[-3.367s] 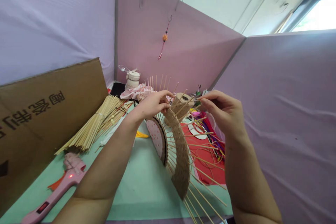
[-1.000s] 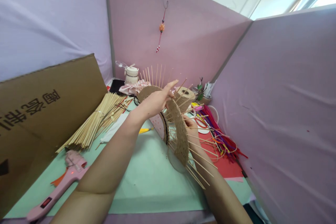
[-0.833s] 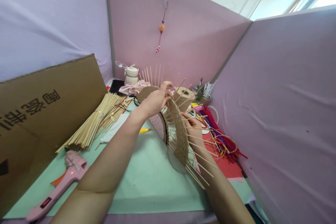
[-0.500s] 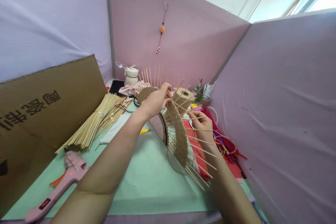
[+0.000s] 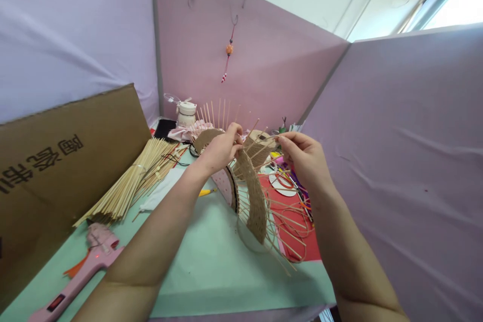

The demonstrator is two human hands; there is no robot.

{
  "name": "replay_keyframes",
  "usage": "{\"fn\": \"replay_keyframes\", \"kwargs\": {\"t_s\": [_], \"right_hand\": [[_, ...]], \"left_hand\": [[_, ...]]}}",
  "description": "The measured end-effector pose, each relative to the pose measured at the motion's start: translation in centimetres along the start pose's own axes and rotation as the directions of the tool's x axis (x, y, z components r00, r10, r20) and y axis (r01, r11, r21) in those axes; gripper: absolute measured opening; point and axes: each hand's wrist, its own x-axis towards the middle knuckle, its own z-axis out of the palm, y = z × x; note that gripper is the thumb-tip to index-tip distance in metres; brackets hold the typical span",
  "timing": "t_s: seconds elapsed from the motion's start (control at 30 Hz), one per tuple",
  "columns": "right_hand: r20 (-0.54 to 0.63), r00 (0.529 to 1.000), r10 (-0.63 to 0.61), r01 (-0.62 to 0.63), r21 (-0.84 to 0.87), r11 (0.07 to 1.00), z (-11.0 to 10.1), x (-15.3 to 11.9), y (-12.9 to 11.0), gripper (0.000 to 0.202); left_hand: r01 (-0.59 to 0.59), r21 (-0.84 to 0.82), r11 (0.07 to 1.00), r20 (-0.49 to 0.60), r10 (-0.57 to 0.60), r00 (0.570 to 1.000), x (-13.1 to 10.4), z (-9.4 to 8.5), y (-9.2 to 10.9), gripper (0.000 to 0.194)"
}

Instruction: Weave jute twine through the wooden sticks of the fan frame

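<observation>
From the head camera: the half-woven round basket of tan jute cord on thin bamboo skewers (image 5: 253, 196) is tipped on its side above the mint-green table mat (image 5: 211, 261). The weave looks best served by keeping the cord taut and pressed snug against the finished rows while it passes between the uprights. The left hand (image 5: 221, 148) has fingertips pinched together on the woven rim at the top. The right hand (image 5: 305, 158) has thumb and forefinger closed on a skewer tip, possibly the cord too; too fine to tell. A pink glue gun (image 5: 81, 274) lies well apart.
</observation>
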Motion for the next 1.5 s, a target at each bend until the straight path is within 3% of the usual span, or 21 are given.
{"fn": "replay_keyframes", "kwargs": {"t_s": [0.13, 0.27, 0.37, 0.47, 0.6, 0.7, 1.0, 1.3, 1.5], "right_hand": [[0.021, 0.977, -0.212, 0.211, -0.215, 0.953, 0.3, -0.1, -1.2, 0.020], [-0.013, 0.967, -0.253, 0.238, -0.288, 0.927, -1.0, -1.1, -0.9, 0.019], [-0.062, 0.982, -0.179, 0.157, -0.260, 0.953, -2.2, -1.7, 0.9, 0.020], [-0.102, 0.995, -0.012, -0.005, -0.168, 0.986, -2.3, -2.7, 3.9, 0.023], [0.006, 0.979, 0.205, -0.205, -0.019, 0.979, -0.3, -5.0, 8.1, 0.023], [0.086, 0.949, 0.304, -0.307, 0.033, 0.951, 1.5, -6.4, 9.6, 0.021], [0.096, 0.929, 0.356, -0.365, 0.090, 0.927, 3.3, -6.9, 9.4, 0.027], [0.084, 0.923, 0.376, -0.384, 0.141, 0.912, 4.4, -6.8, 9.3, 0.029], [0.078, 0.929, 0.361, -0.368, 0.141, 0.919, 4.5, -6.9, 9.6, 0.022]], "left_hand": [[-0.005, -0.001, 1.000, 0.012, 0.005, 1.000, 0.0, -0.1, 0.1, 0.028], [-0.017, -0.016, 1.000, 0.017, 0.017, 1.000, 0.0, 0.0, -0.2, 0.027], [-0.024, -0.046, 0.999, 0.019, 0.025, 1.000, 0.0, 0.0, -0.3, 0.025], [-0.031, -0.057, 0.998, 0.018, 0.032, 0.999, 0.0, 0.0, -0.5, 0.025], [-0.042, -0.063, 0.997, 0.029, 0.044, 0.999, 0.0, 0.1, -0.6, 0.027], [-0.065, -0.049, 0.997, 0.051, 0.067, 0.996, 0.0, 0.0, -0.5, 0.026], [-0.087, 0.013, 0.996, 0.069, 0.086, 0.994, -0.5, -1.5, 1.3, 0.030], [-0.125, 0.242, 0.962, -0.078, 0.147, 0.986, -1.6, -3.0, 3.8, 0.019], [-0.156, 0.189, 0.969, 0.111, 0.137, 0.984, -1.7, -4.3, 3.9, 0.008]]}}
